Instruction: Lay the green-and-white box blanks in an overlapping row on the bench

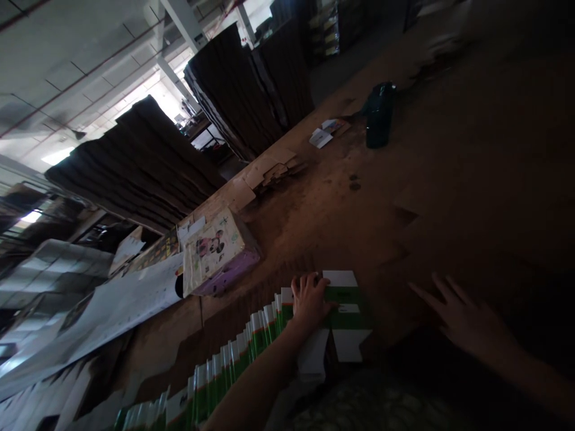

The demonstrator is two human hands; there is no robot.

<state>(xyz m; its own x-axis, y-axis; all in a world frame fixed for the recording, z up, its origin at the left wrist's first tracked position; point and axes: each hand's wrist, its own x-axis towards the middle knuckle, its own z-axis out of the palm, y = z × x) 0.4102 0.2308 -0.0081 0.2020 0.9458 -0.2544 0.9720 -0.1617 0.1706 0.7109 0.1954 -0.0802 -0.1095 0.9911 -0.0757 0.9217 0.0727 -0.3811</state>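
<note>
- Head view: the green-and-white box point(345, 317) is being touched by the left hand point(309, 298) at the carton row's point(229, 359) right end, on the table point(309, 221); fingers are being curled, slightly parted.
- The row is being partly covered by the left forearm point(260, 374) and cut off below.
- The right hand point(471, 317) is being blurred; its fingers are apparently being held spread.

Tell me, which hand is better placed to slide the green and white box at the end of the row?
Probably the left hand: it seems to touch the edge of the green and white box. The right hand is apart from it.
</note>
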